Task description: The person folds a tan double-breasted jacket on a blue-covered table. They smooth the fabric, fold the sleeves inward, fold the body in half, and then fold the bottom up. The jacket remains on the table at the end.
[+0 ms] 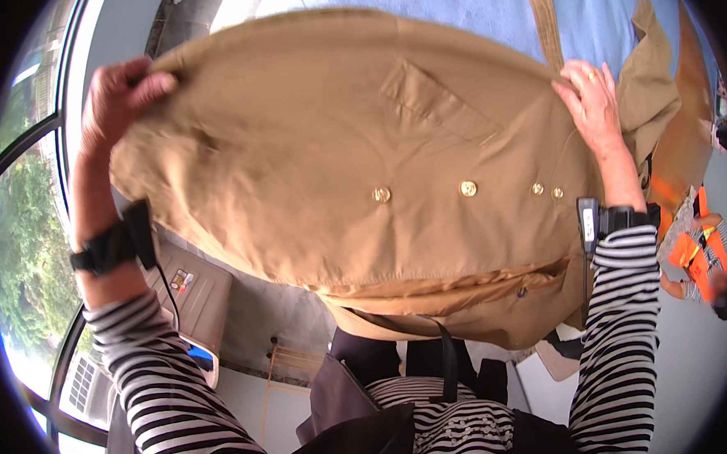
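Note:
A tan jacket point(310, 143) with gold buttons is stretched sideways in front of me, and a slanted pocket flap point(437, 103) shows on its upper part. My left hand point(119, 101) pinches the upper left edge of the cloth between thumb and fingers. At the upper right edge, my right hand point(592, 101) grips the same garment; a ring is on one finger. The lower edge droops toward my body, where an orange-tan lining point(459, 293) and a dark button point(522, 292) are visible. What lies directly behind the jacket is hidden.
Light blue cloth point(481, 5) covers a surface beyond the jacket, with a tan fabric strip point(540, 17) on it. More tan cloth point(649, 95) lies at right. A beige plastic bin point(197, 297) stands below left, near a window point(27, 226). A person in an orange vest point(701, 255) appears far right.

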A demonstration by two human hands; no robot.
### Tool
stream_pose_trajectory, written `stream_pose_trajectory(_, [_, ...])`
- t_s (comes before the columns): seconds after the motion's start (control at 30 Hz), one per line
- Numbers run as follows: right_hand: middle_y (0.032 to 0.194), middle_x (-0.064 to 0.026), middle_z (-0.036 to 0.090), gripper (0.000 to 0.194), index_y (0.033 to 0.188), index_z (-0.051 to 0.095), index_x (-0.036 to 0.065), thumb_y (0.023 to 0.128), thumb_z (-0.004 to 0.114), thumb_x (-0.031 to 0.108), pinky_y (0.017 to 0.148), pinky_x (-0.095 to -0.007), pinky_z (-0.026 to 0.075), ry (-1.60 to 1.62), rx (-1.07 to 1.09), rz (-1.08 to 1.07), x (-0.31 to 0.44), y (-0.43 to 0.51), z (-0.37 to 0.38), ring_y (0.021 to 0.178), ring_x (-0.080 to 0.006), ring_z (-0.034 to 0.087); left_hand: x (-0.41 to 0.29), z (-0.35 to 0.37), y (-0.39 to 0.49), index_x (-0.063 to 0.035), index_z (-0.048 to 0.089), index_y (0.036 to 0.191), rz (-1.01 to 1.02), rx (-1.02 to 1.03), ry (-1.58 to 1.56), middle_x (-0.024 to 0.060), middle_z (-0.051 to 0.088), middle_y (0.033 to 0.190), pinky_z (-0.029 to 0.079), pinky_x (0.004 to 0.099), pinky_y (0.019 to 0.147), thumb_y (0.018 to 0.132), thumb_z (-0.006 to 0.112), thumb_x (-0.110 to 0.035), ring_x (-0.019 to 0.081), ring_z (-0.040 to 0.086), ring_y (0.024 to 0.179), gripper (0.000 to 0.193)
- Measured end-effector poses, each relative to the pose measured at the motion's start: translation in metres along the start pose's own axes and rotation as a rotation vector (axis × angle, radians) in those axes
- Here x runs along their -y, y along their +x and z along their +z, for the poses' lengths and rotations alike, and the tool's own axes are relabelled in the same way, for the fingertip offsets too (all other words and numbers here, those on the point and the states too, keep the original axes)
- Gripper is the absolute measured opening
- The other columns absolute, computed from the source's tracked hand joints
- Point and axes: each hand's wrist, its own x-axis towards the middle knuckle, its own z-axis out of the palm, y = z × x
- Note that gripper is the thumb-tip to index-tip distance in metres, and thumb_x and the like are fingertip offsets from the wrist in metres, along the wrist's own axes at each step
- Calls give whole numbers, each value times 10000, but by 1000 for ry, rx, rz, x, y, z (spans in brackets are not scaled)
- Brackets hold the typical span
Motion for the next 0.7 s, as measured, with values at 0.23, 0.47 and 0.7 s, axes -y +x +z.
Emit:
stream_pose_trajectory(0.23, [1281,-22,637,331,1212,620,169,985,595,409,1144,-597,277,-163,120,189,0,7,27,1239,-249,567,36,78,53,-77,612,822,-164,-15,207,67,560,661,458,349,646,922,679,-488,217,531,624,428])
stream_pose_trajectory(0.47, [1362,-93,601,410,1357,585,166,963,650,260,1093,-506,399,30,-168,64,5,-51,-4,1246,-311,562,-3,133,-15,-195,554,1421,-13,-432,443,84,579,1418,410,432,1089,981,617,-378,297,528,1324,480])
stream_pose_trajectory(0.7, [1504,-58,476,556,1414,541,170,876,679,147,1175,-477,336,28,337,-20,52,-224,-17,1403,-280,431,-38,217,-210,-243,395,1561,-140,-260,507,73,310,1644,100,547,1219,1004,408,-543,265,260,1523,633])
